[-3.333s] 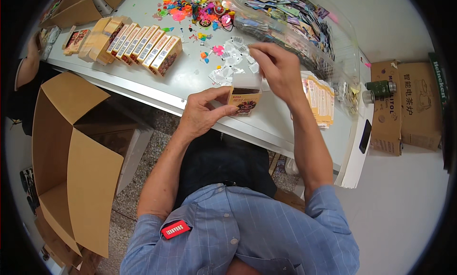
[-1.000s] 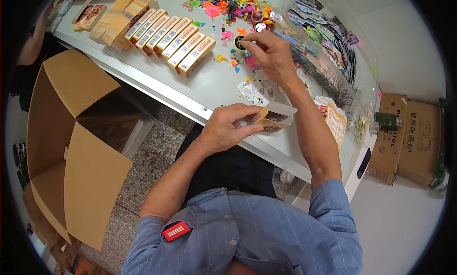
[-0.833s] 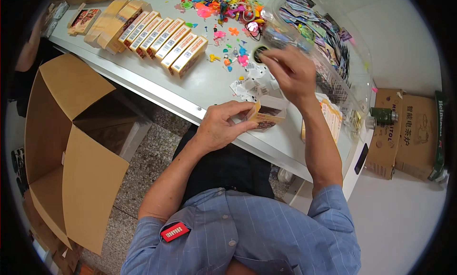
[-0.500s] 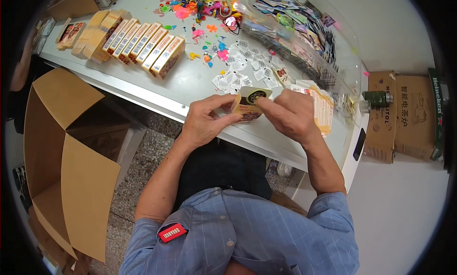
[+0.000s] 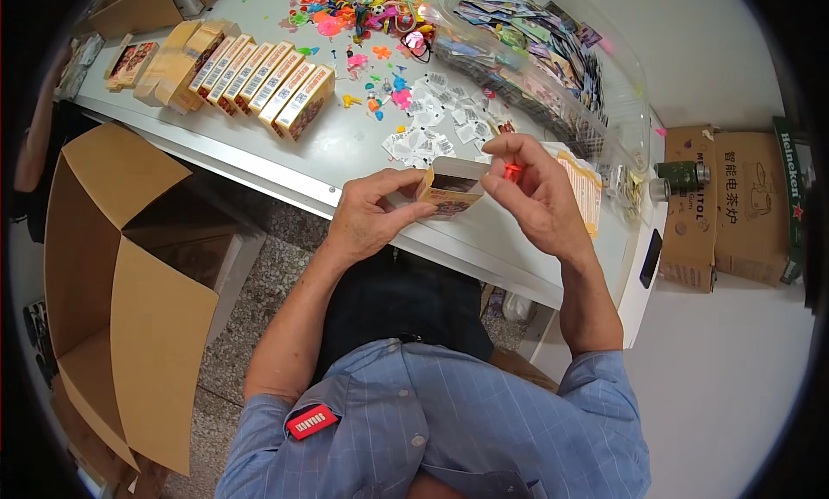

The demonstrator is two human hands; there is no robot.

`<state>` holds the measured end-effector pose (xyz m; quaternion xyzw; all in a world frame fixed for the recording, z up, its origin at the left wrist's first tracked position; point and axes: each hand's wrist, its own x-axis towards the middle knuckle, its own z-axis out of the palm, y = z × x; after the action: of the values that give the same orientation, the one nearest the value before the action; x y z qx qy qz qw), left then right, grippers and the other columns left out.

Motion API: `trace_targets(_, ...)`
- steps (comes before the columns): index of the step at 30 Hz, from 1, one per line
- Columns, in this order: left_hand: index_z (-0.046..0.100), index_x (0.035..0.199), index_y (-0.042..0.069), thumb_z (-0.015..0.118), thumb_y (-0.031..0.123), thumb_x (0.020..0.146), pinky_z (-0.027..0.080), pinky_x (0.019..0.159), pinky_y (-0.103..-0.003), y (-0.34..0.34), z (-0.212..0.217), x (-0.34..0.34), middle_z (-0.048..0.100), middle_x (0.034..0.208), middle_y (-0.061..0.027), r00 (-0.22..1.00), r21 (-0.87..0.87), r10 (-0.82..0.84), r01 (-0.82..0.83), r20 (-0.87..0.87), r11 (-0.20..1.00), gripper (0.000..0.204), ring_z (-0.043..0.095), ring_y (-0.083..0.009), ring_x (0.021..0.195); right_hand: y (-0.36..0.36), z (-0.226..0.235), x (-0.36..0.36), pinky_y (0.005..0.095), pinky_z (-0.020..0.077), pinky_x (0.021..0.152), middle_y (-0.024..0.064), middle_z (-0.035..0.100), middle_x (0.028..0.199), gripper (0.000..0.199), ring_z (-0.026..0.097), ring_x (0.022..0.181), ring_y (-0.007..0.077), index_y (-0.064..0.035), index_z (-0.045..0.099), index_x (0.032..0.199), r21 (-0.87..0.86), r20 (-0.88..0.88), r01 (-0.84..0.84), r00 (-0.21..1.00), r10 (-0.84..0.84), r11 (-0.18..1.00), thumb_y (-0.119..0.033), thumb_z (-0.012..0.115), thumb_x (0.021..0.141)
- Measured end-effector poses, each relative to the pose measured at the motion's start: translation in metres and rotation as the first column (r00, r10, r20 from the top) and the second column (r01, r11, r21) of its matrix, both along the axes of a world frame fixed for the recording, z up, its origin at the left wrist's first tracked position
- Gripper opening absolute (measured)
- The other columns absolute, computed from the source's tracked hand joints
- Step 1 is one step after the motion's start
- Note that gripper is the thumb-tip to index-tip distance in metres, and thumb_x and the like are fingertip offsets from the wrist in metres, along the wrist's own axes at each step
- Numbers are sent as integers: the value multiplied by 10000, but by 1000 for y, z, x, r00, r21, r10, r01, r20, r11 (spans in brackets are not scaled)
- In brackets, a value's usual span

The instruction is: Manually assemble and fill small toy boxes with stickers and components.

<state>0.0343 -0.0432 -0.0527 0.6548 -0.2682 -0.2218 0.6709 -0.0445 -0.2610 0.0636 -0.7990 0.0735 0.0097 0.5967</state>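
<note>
A person in a blue shirt sits at a white surface [image 5: 345, 145]. The left hand [image 5: 367, 218] has its grip closed around a small open cardboard box [image 5: 451, 188], held just above the surface's near edge. The right hand [image 5: 535, 197] pinches a tiny red piece [image 5: 513, 170] between thumb and fingertips, just beside the box's open top. A row of closed boxes [image 5: 259, 76] stands further left, with colourful small toys [image 5: 363, 3] beyond. A large open carton [image 5: 121, 283] sits on the floor.
</note>
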Motion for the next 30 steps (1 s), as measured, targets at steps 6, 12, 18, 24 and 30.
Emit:
trace_targets(6, 717, 1247, 94, 843, 149, 825, 552, 687, -250, 0, -1, 1, 745, 1060, -74, 1000, -20, -3, 3, -14, 1000, 444, 686, -113, 905, 13, 15, 7, 245, 492, 708, 56, 634, 1068, 354, 597, 828, 108, -57, 600, 1255, -532, 101, -184, 955, 278, 827, 2, 671, 913)
trace_targets(12, 715, 1250, 91, 841, 145, 828, 552, 686, -251, 0, 3, 1, 747, 1066, -72, 1000, 5, -8, 9, -13, 1000, 444, 686, -110, 903, 10, 12, 3, 257, 506, 688, 78, 635, 1137, 377, 614, 835, 124, -55, 612, 1276, -504, 267, -65, 937, 227, 861, 24, 668, 912)
trace_targets(18, 717, 1245, 90, 841, 140, 827, 548, 695, -247, 1, -3, 0, 745, 1072, -68, 1000, -3, -3, 3, 6, 1000, 438, 682, -107, 906, -13, -28, -21, 243, 519, 602, 88, 679, 1066, 273, 624, 766, 121, 14, 632, 1247, 213, 31, 217, 973, -229, 952, -44, 630, 980)
trace_targets(24, 724, 1229, 86, 829, 124, 838, 544, 697, -242, 2, 3, 3, 732, 1069, -66, 999, -22, -44, 43, -18, 999, 407, 677, -110, 908, -6, -55, -22, 217, 480, 468, 80, 691, 968, 282, 620, 686, 102, 17, 635, 1241, 555, -197, 234, 969, -147, 798, -112, 636, 990)
trace_targets(30, 668, 1304, 43, 782, 107, 883, 559, 688, -251, 5, 27, 13, 712, 1164, -65, 972, -49, -165, 159, -169, 986, 441, 665, -117, 983, 3, -55, -16, 212, 435, 426, 48, 668, 877, 226, 571, 606, 74, 4, 655, 1143, 619, -238, 234, 966, -105, 749, -33, 640, 920)
